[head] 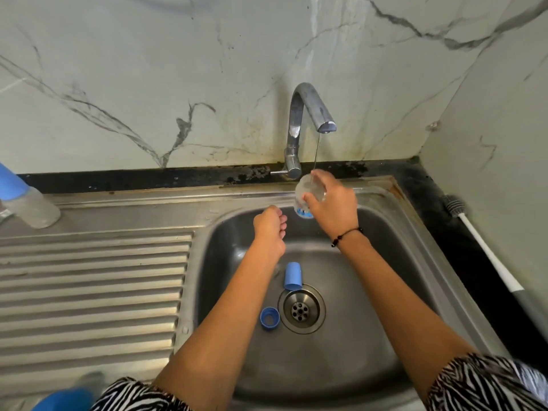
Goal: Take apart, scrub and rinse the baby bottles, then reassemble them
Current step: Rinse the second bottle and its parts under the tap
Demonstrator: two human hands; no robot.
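My right hand (332, 203) grips a clear baby bottle body (305, 192) with blue print, tilted under a thin stream of water from the tap (308, 114). My left hand (269, 223) hovers just left of it over the sink basin (370, 292), fingers loosely curled, holding nothing I can see. A blue bottle cap (293, 275) lies on the basin floor beside the drain (301, 310). A blue screw ring (269, 317) sits left of the drain. Another assembled bottle (26, 200) with a blue cap lies on the far left of the counter.
A ribbed steel drainboard (95, 292) spans the left. A white-handled bottle brush (480, 247) lies on the dark ledge right of the sink. A blue object (65, 400) shows at the bottom left edge. Marble-patterned walls close in behind and to the right.
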